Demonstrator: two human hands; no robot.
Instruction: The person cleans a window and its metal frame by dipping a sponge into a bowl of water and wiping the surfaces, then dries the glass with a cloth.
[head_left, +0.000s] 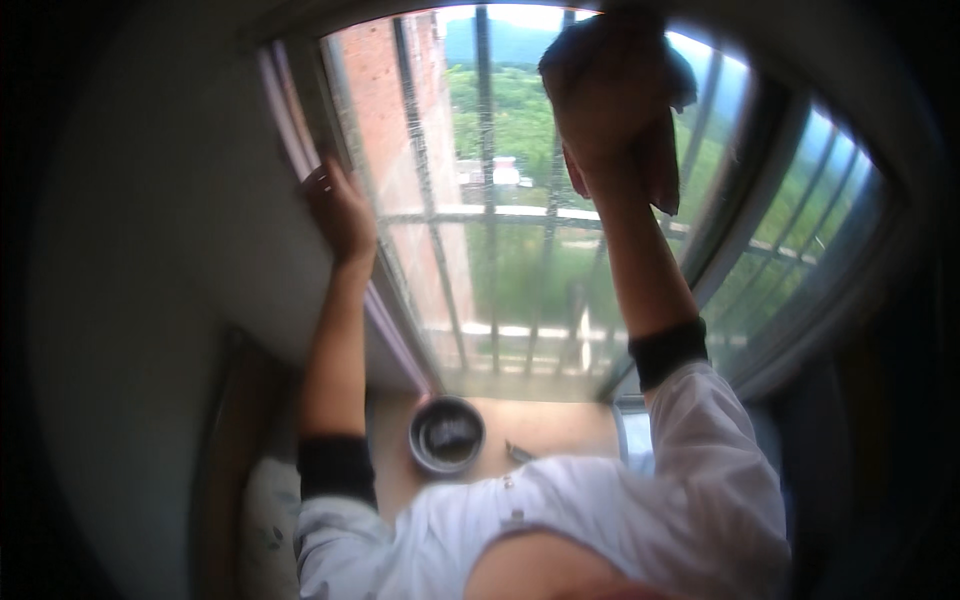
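Note:
My right hand (607, 125) is raised high against the window pane (515, 275), holding a dark cloth (664, 165). Part of the cloth hangs below the wrist, reddish-brown where light reaches it, and its upper part is in shadow and blurred. Lower on the left, my left hand (342, 215) grips the window's side frame (290, 115), with its fingers bent around the edge and a ring on one of them. The fingertips of both hands are partly hidden.
A dark round bowl (447, 436) stands on the tan sill below the window. Beside it lies a small dark object (518, 452) too blurred to name. A pale blue item (635, 435) is at the right. Metal bars (487, 150) cross outside the glass.

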